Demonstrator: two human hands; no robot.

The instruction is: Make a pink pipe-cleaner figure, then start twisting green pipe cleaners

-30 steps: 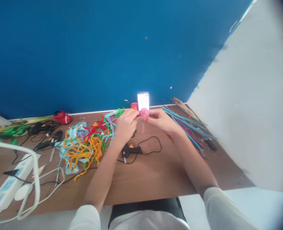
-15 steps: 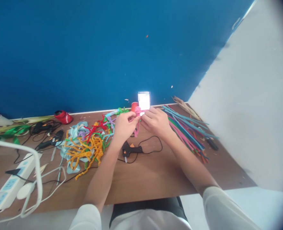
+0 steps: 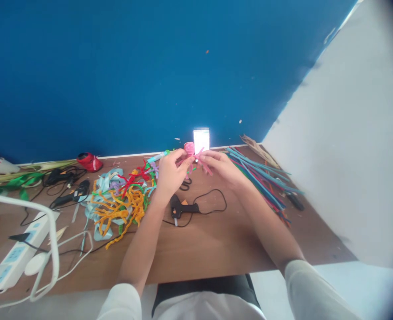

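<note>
Both hands are raised over the back of the desk, working on a pink pipe cleaner shape point(image 3: 189, 148) with a rounded, coiled head and several loose strands. My left hand point(image 3: 172, 172) pinches it just below the head, between thumb and fingers. At the right, my right hand point(image 3: 223, 167) has its fingers closed on the pink strands, which cross and stick out below and above the fingertips. Right behind the hands stands a brightly lit screen point(image 3: 201, 138). Beneath them lies a black glue gun point(image 3: 183, 208) with its cord looped on the desk.
Yellow pipe cleaner pieces point(image 3: 125, 206) and pale blue ribbon point(image 3: 103, 226) are heaped at the left. Straight pipe cleaners point(image 3: 259, 171) lie at the right by the white wall. A power strip point(image 3: 23, 246), white tubing point(image 3: 51, 231) and a red roll point(image 3: 89, 162) occupy the left side.
The right hand has turned and its fingers have spread a little, so more pink strands show. The pink coiled head now stands in front of the red object behind it.
</note>
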